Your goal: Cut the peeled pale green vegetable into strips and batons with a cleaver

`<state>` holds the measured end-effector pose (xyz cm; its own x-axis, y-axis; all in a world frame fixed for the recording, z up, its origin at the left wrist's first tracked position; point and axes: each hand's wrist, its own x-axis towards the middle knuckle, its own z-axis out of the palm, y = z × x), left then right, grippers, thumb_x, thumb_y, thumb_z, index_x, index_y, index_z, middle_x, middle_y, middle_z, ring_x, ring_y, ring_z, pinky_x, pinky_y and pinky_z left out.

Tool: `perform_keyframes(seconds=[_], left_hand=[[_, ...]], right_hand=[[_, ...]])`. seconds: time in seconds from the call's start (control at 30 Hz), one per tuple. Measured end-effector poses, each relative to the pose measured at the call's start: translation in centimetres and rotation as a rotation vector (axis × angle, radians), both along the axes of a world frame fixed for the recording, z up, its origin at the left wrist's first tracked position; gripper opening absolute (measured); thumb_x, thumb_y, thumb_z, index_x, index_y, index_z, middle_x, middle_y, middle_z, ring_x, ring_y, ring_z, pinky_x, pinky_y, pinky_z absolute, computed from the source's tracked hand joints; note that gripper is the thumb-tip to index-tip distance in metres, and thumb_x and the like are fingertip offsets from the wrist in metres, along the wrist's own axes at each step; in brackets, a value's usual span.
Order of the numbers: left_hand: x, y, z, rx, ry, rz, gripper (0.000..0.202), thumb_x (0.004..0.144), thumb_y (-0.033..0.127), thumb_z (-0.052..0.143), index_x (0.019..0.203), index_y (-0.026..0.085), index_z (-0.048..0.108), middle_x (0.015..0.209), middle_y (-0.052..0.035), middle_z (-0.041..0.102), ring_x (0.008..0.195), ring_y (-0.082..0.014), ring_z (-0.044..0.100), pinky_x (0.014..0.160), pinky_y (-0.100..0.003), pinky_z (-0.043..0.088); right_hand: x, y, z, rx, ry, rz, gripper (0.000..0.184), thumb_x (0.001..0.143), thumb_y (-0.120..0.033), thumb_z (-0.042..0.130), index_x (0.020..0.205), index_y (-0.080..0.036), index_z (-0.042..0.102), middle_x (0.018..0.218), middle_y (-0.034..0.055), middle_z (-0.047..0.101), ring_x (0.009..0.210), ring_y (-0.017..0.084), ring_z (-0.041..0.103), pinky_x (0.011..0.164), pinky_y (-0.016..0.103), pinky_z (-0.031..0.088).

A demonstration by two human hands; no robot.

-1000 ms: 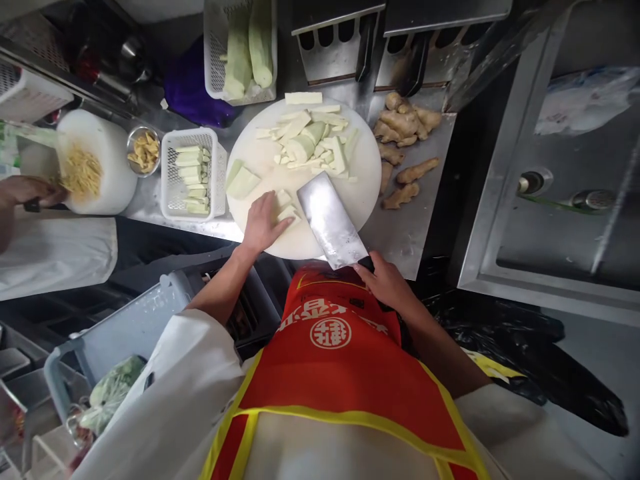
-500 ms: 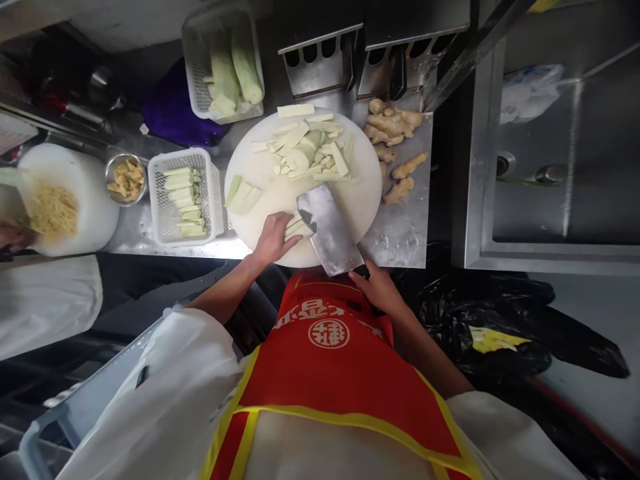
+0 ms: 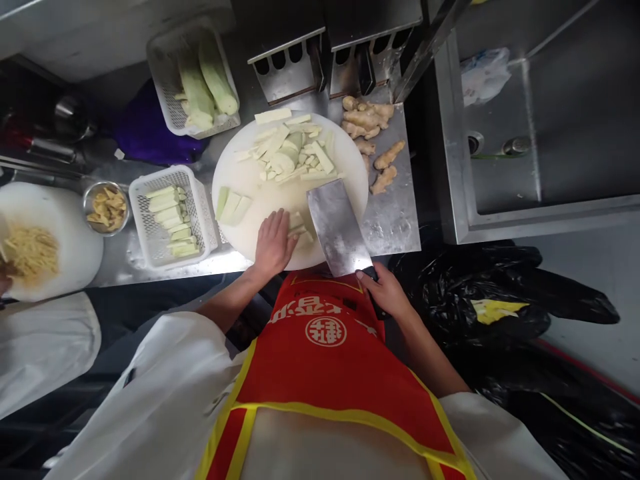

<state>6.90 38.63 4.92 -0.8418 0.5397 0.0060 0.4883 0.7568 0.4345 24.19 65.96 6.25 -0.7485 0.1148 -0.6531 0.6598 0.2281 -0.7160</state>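
Note:
My right hand [image 3: 386,291] is closed round the black handle of a cleaver [image 3: 340,230], whose broad blade lies over the right front of the round white cutting board [image 3: 265,193]. My left hand [image 3: 273,245] rests on the board's front with fingers stretched out, its thumb beside a few pale cut vegetable pieces [image 3: 301,230]. A heap of pale green sticks and chunks [image 3: 287,157] sits towards the back of the board. Several green-edged slices [image 3: 233,205] lie at its left edge.
Left of the board stand a white basket of cut sticks [image 3: 193,257], a metal bowl of yellow pieces [image 3: 107,208] and another person's board [image 3: 80,260]. Behind are a basket of whole gourds [image 3: 167,110] and knife racks [image 3: 290,73]. Ginger [image 3: 367,119] lies right, near a sink [image 3: 465,230].
The cleaver blade has moved right, away from my left hand. My left fingers have straightened beside the cut pieces. The whole view has turned slightly.

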Motion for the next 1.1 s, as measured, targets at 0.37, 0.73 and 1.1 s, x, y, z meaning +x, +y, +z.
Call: perform_keyframes(seconds=[0.37, 0.73, 1.1], left_hand=[[2.5, 2.4, 0.0, -0.074, -0.029, 0.112, 0.087, 0.099, 0.068, 0.033, 0.161, 0.008, 0.024, 0.168, -0.0246, 0.020, 0.159, -0.0368, 0.012, 0.127, -0.063, 0.013], [2.6, 2.8, -0.5, -0.157, -0.021, 0.133, 0.100, 0.095, 0.077, 0.030, 0.159, 0.001, 0.025, 0.166, -0.0289, 0.019, 0.159, -0.0379, 0.010, 0.128, -0.060, 0.008], [2.3, 2.6, -0.5, -0.111, -0.063, 0.088, 0.099, 0.095, 0.078, 0.032, 0.162, 0.005, 0.021, 0.169, -0.0253, 0.016, 0.159, -0.0372, 0.008, 0.129, -0.059, 0.005]], right_hand=[[-2.9, 0.0, -1.1, 0.135, 0.105, 0.190, 0.029, 0.093, -0.053, 0.051, 0.090, -0.024, 0.053, 0.086, 0.0057, 0.069, 0.082, 0.025, 0.065, 0.072, 0.033, 0.045], [-1.2, 2.1, -0.9, 0.189, 0.068, 0.378, 0.025, 0.095, -0.048, 0.050, 0.090, -0.024, 0.050, 0.089, 0.0096, 0.072, 0.082, 0.027, 0.067, 0.066, 0.030, 0.039], [-1.4, 0.0, -1.1, 0.173, 0.065, 0.370, 0.026, 0.097, -0.049, 0.050, 0.099, -0.023, 0.053, 0.089, 0.0101, 0.073, 0.085, 0.030, 0.069, 0.068, 0.032, 0.043]])
